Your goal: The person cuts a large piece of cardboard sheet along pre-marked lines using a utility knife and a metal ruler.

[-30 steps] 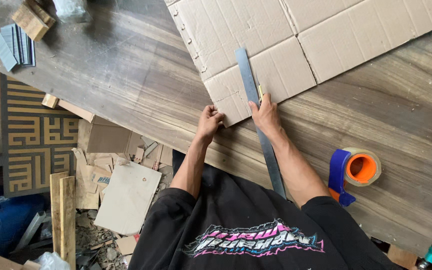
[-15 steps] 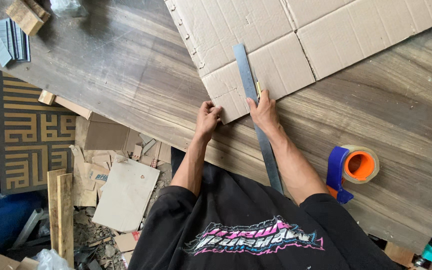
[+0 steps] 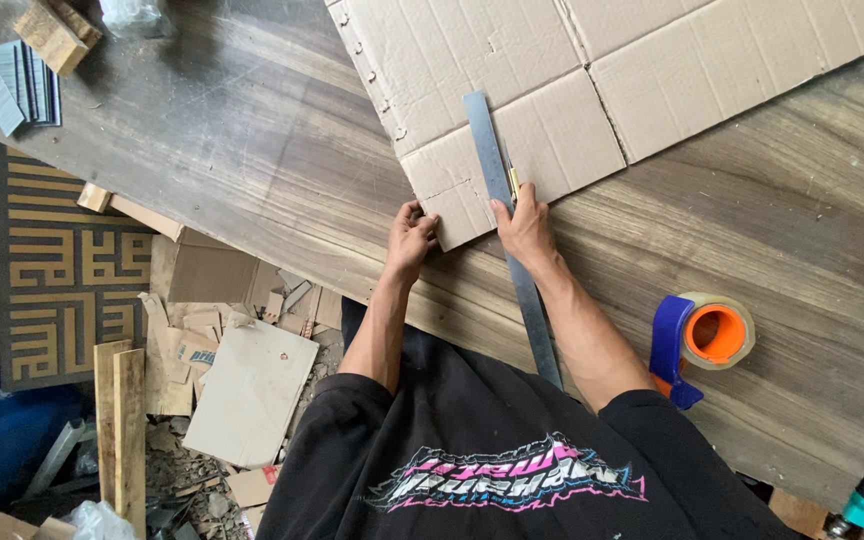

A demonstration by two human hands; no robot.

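Pressing down rather than clasping, the left hand (image 3: 412,235) has its bent fingertips on the near corner of the large flattened brown cardboard sheet (image 3: 552,60). It pins that corner against the dark wood-grain table (image 3: 252,150) and encloses nothing.

Just to its right, a long grey metal ruler (image 3: 492,150) lies across the corner flap. It runs from well up on the sheet, over the near edge, and back towards the person's body.

The right hand (image 3: 524,225) sits at the ruler's right side, where the sheet ends. Its fingers are closed narrowly on what looks like a small yellow-handled cutter (image 3: 514,183), whose tip lies against the ruler's edge; the blade is too small to make out.

Further right, well apart from both hands, a roll of clear tape in a blue and orange dispenser (image 3: 707,335) rests on the table.

Judging by this, the work in hand is a straight cut along the ruler through the corner flap, with the cutter near the sheet's near edge. A clean stroke would call for steady downward pressure on the cardboard and ruler so neither slides. The cutter would need to stay tight against the metal edge.
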